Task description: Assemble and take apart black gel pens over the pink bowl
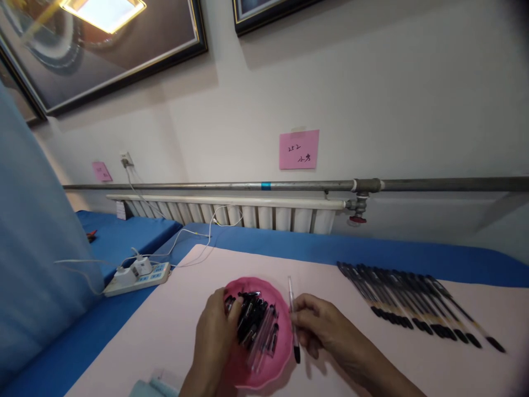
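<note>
A pink scalloped bowl (282,353) holds several small black pen parts (252,311) and clear pen barrels (262,344). My left hand (215,322) reaches over the bowl's left rim, its thumb and fingers curled around black parts; exactly what they grip is hidden. Just off the bowl's right rim, my right hand (316,325) pinches a clear pen barrel (291,292) between thumb and fingers. That barrel stands nearly upright, with a black end pointing down. To the right, several assembled-looking black-ended pens (397,298) lie slanted side by side in a row.
Pink paper (165,325) covers much of the blue table (256,237). A white power strip (138,281) with plugs and cables lies at left, near a blue curtain (41,237). A light blue cloth-like item (152,389) is at the front edge. Behind runs a white radiator (285,218).
</note>
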`<state>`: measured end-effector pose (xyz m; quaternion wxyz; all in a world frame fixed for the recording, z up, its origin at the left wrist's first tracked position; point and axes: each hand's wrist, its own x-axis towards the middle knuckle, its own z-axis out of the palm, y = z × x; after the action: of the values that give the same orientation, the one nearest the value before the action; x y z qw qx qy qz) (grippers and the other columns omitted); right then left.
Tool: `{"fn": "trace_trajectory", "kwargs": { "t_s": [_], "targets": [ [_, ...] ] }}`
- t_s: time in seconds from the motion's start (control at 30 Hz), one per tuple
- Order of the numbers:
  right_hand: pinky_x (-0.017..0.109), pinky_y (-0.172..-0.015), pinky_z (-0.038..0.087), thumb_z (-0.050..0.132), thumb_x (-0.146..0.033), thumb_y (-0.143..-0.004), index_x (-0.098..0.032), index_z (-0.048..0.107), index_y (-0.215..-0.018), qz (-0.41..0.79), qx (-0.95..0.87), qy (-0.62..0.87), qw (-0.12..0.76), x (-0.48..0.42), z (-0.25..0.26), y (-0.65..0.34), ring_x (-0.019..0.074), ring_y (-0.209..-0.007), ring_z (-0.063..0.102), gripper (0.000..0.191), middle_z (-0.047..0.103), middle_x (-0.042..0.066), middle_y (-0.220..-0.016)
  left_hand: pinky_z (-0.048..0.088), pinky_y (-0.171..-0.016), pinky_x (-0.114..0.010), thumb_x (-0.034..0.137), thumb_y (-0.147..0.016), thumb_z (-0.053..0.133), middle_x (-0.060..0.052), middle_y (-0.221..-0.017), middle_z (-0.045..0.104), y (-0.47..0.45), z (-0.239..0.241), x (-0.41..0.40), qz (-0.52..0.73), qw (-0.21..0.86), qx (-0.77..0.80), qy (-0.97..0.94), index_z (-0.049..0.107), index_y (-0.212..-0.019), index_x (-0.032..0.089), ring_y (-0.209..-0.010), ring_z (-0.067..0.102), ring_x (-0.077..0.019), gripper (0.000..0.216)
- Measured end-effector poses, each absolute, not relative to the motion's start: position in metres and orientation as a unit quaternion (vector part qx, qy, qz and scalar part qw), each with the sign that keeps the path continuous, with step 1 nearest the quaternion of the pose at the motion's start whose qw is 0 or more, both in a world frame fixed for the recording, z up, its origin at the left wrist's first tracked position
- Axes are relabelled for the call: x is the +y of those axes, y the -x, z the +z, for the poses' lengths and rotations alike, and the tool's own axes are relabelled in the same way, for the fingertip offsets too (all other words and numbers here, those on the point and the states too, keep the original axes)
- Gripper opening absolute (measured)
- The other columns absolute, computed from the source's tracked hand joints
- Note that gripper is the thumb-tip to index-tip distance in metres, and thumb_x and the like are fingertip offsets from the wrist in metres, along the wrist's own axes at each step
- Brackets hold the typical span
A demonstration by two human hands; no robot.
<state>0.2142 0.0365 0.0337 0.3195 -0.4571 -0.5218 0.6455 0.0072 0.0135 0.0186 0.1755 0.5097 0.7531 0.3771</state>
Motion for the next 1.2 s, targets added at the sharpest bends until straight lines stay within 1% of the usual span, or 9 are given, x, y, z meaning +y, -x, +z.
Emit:
{"fn": "trace_trajectory", "kwargs": {
  "t_s": [0.07, 0.17, 0.37, 0.43, 0.63, 0.7, 0.83, 1.07, 1.2],
  "targets": [
    [0.02, -0.042, 0.036, 0.051, -0.024, -0.068, -0.019, 0.049, -0.067, 0.638, -0.505, 0.456, 0.361, 0.034, 0.032, -0.21, 0.0097, -0.043, 0.049, 0.006, 0.058, -0.002, -0.049, 0.038, -0.065, -0.028, 0.04, -0.079, 0.048, -0.005, -0.077, 0.063, -0.023, 0.02, 0.01, 0.378, 0.219, 0.715, -0.546, 0.058, -0.092, 0.018, -0.072, 0.056, -0.0195, 0.027],
    [0.022, -0.046, 0.04, 0.051, -0.025, -0.071, -0.019, 0.048, -0.066, 0.631, -0.48, 0.453, 0.407, 0.033, 0.03, -0.206, 0.0104, -0.046, 0.052, 0.008, 0.061, -0.001, -0.052, 0.032, -0.053, -0.024, 0.037, -0.073, 0.057, 0.002, -0.061, 0.055, -0.046, 0.023, 0.002, 0.343, 0.316, 0.628, -0.623, 0.056, -0.076, 0.019, -0.057, 0.048, -0.0144, 0.018],
    [0.024, -0.047, 0.041, 0.053, -0.027, -0.071, -0.019, 0.048, -0.067, 0.635, -0.482, 0.442, 0.411, 0.035, 0.028, -0.206, 0.0115, -0.046, 0.053, 0.011, 0.062, -0.001, -0.052, 0.027, -0.056, -0.025, 0.027, -0.08, 0.047, 0.0, -0.066, 0.056, -0.062, 0.026, -0.006, 0.315, 0.304, 0.581, -0.687, 0.049, -0.066, 0.019, -0.062, 0.047, -0.0131, 0.016],
    [0.024, -0.048, 0.041, 0.053, -0.026, -0.071, -0.018, 0.049, -0.067, 0.642, -0.482, 0.431, 0.412, 0.034, 0.03, -0.207, 0.0112, -0.046, 0.053, 0.01, 0.062, -0.001, -0.052, 0.028, -0.053, -0.024, 0.031, -0.081, 0.047, 0.001, -0.062, 0.054, -0.06, 0.027, -0.006, 0.324, 0.351, 0.567, -0.672, 0.048, -0.065, 0.019, -0.058, 0.047, -0.0126, 0.02],
    [0.023, -0.049, 0.04, 0.057, -0.027, -0.068, -0.019, 0.048, -0.068, 0.703, -0.433, 0.368, 0.428, 0.03, 0.039, -0.206, 0.0112, -0.049, 0.054, 0.012, 0.061, -0.001, -0.052, 0.02, -0.037, -0.022, 0.058, -0.081, 0.034, 0.001, -0.05, 0.051, -0.057, 0.031, -0.005, 0.328, 0.629, 0.48, -0.516, 0.051, -0.073, 0.018, -0.035, 0.04, -0.0094, 0.044],
    [0.022, -0.048, 0.039, 0.057, -0.028, -0.069, -0.019, 0.049, -0.067, 0.682, -0.437, 0.387, 0.441, 0.03, 0.039, -0.205, 0.0103, -0.047, 0.053, 0.012, 0.06, -0.002, -0.051, 0.023, -0.039, -0.021, 0.058, -0.079, 0.041, 0.001, -0.055, 0.052, -0.059, 0.029, -0.004, 0.371, 0.603, 0.485, -0.513, 0.051, -0.075, 0.018, -0.04, 0.041, -0.0092, 0.042],
    [0.022, -0.048, 0.039, 0.056, -0.028, -0.071, -0.018, 0.05, -0.068, 0.65, -0.457, 0.415, 0.444, 0.031, 0.035, -0.205, 0.0101, -0.047, 0.052, 0.012, 0.059, -0.002, -0.051, 0.027, -0.044, -0.02, 0.04, -0.07, 0.064, 0.007, -0.053, 0.043, -0.061, 0.021, -0.003, 0.441, 0.505, 0.51, -0.539, 0.043, -0.065, 0.02, -0.045, 0.038, -0.0074, 0.029],
    [0.022, -0.047, 0.04, 0.054, -0.027, -0.071, -0.018, 0.05, -0.068, 0.655, -0.47, 0.401, 0.435, 0.031, 0.036, -0.206, 0.0103, -0.048, 0.053, 0.01, 0.06, -0.002, -0.051, 0.022, -0.033, -0.02, 0.058, -0.079, 0.042, 0.002, -0.049, 0.052, -0.059, 0.021, -0.004, 0.355, 0.628, 0.474, -0.504, 0.049, -0.07, 0.019, -0.033, 0.041, -0.0088, 0.041],
    [0.022, -0.046, 0.04, 0.053, -0.025, -0.071, -0.018, 0.05, -0.067, 0.637, -0.487, 0.411, 0.433, 0.033, 0.032, -0.206, 0.0103, -0.046, 0.052, 0.008, 0.059, -0.003, -0.05, 0.029, -0.036, -0.019, 0.048, -0.07, 0.061, 0.006, -0.05, 0.047, -0.062, 0.017, -0.002, 0.412, 0.565, 0.497, -0.513, 0.045, -0.067, 0.02, -0.036, 0.041, -0.0072, 0.033]
  ]
}}
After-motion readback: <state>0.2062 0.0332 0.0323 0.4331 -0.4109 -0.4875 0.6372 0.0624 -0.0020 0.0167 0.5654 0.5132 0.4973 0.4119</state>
